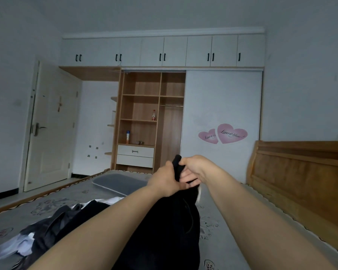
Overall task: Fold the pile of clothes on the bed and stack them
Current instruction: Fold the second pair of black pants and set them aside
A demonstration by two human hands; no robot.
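Far left on the bed (53,199): I log the pile of clothes (47,228), dark grey, black and white pieces, crumpled and overlapping. No piece in it looks folded. No finished stack in view; what lies below the frame edge I cannot tell.

Centre: my left hand (165,182) has its fingers curled round the top edge of a black garment (172,227), held up above the mattress. The cloth hangs down in a loose bunch toward me, lower part resting near the pile.

Just right of it: my right hand (193,169) pinches the same top edge. The two hands are close together, nearly touching, both clamped on the cloth.

Beyond, a grey pillow (117,183); far right, the wooden headboard (300,176).

Judgement: early stage. First garment only lifted, not yet spread or creased; the pile remains.
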